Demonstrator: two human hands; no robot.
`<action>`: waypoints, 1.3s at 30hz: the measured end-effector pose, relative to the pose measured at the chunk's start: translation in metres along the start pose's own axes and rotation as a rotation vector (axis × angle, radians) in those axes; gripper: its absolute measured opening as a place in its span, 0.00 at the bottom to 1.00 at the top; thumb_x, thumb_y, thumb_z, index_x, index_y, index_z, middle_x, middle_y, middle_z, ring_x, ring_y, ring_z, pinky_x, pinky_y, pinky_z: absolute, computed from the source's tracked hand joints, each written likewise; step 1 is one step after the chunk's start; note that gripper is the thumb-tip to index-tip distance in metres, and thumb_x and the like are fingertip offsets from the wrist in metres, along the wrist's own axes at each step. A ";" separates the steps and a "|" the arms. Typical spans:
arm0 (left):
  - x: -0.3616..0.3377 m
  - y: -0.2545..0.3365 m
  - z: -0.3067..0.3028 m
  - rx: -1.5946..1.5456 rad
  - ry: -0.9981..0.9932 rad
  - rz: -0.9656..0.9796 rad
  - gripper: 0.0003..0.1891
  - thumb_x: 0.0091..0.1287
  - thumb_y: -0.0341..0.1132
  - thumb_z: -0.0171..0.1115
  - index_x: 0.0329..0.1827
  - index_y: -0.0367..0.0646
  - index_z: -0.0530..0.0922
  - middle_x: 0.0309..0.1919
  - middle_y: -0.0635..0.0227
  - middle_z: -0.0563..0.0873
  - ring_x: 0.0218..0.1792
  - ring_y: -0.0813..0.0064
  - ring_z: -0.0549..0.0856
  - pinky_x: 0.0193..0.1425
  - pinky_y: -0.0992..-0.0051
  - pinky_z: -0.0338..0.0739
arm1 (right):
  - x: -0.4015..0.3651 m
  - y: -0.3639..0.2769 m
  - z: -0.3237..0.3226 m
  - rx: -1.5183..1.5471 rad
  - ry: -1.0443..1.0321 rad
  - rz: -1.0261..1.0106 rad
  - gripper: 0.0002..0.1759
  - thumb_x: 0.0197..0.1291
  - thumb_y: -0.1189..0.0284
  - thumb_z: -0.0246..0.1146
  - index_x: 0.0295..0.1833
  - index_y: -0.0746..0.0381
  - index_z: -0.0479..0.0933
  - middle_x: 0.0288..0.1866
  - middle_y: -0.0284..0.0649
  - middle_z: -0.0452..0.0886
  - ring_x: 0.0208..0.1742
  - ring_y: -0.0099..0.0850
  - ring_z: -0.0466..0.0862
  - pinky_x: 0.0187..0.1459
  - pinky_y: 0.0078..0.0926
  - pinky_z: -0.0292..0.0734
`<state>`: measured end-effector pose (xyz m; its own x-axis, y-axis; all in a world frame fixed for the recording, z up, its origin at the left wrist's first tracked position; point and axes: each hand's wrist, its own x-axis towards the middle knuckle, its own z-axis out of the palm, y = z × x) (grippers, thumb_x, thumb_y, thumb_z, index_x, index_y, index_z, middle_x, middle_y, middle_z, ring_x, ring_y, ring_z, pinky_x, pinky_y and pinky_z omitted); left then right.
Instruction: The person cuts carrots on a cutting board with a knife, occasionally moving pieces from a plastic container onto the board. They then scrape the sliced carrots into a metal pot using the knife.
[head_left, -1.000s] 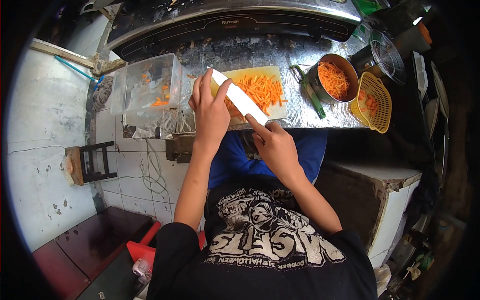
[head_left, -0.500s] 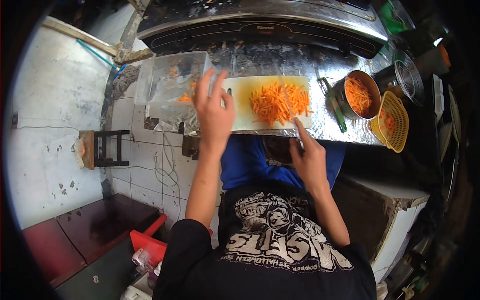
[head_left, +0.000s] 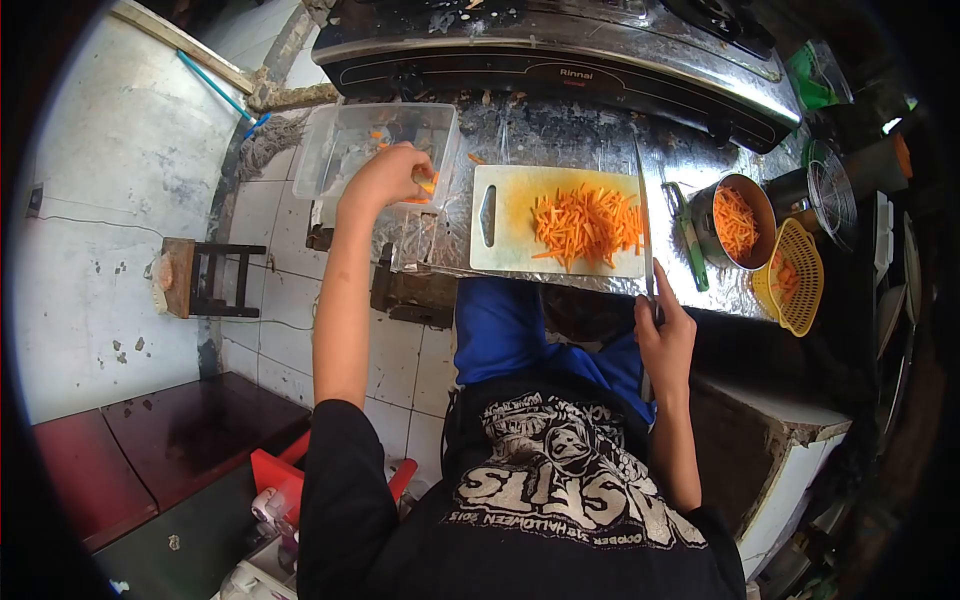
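Observation:
My left hand point(head_left: 392, 176) is closed on orange carrot pieces point(head_left: 425, 186) over the near right part of a clear plastic container point(head_left: 318, 150). A few more orange bits lie inside the container. In my right hand point(head_left: 667, 328) is a knife point(head_left: 646, 215), its blade pointing away along the right edge of the white cutting board point(head_left: 510, 240). A heap of shredded carrot point(head_left: 588, 228) covers the right half of the board.
To the right are a green-handled peeler point(head_left: 688, 240), a pot point(head_left: 765, 215) of shredded carrot and a yellow basket point(head_left: 800, 290) with carrot pieces. A stove point(head_left: 560, 75) stands behind the board. A stool point(head_left: 178, 277) is at left.
My left hand has moved left from the board's edge into the container and closed on carrot pieces. My right hand has moved the knife from over the carrot heap to the board's right edge.

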<state>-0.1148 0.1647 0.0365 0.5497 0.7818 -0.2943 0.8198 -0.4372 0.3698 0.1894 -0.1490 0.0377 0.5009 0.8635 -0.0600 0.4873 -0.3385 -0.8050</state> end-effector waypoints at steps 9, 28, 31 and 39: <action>0.009 -0.001 0.004 0.065 0.047 0.018 0.06 0.54 0.26 0.69 0.35 0.36 0.85 0.35 0.56 0.88 0.39 0.57 0.88 0.47 0.64 0.82 | -0.001 -0.001 -0.002 0.008 -0.005 0.012 0.30 0.66 0.77 0.63 0.75 0.56 0.72 0.24 0.46 0.76 0.23 0.22 0.67 0.30 0.23 0.70; -0.075 0.103 0.074 -0.799 0.402 -0.101 0.13 0.73 0.28 0.62 0.58 0.39 0.86 0.33 0.70 0.89 0.28 0.84 0.85 0.33 0.81 0.77 | -0.001 -0.010 0.001 0.056 -0.063 0.026 0.30 0.67 0.77 0.63 0.75 0.57 0.73 0.26 0.45 0.80 0.24 0.21 0.73 0.31 0.25 0.74; -0.065 0.109 0.101 -0.813 0.363 -0.150 0.13 0.71 0.29 0.65 0.57 0.39 0.86 0.34 0.65 0.90 0.27 0.82 0.87 0.31 0.80 0.77 | -0.003 -0.016 0.002 0.044 -0.087 0.004 0.29 0.67 0.77 0.63 0.74 0.58 0.73 0.28 0.48 0.82 0.25 0.22 0.74 0.32 0.26 0.74; -0.056 0.101 0.111 -0.507 0.425 0.104 0.16 0.64 0.30 0.73 0.55 0.39 0.86 0.31 0.65 0.85 0.27 0.78 0.83 0.35 0.75 0.78 | -0.009 -0.021 0.007 0.049 -0.129 -0.048 0.29 0.66 0.78 0.63 0.74 0.59 0.73 0.35 0.54 0.84 0.27 0.28 0.78 0.33 0.28 0.76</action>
<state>-0.0452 0.0277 -0.0078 0.4260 0.8992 0.0996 0.5316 -0.3379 0.7766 0.1699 -0.1473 0.0507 0.3804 0.9201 -0.0933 0.4712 -0.2796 -0.8365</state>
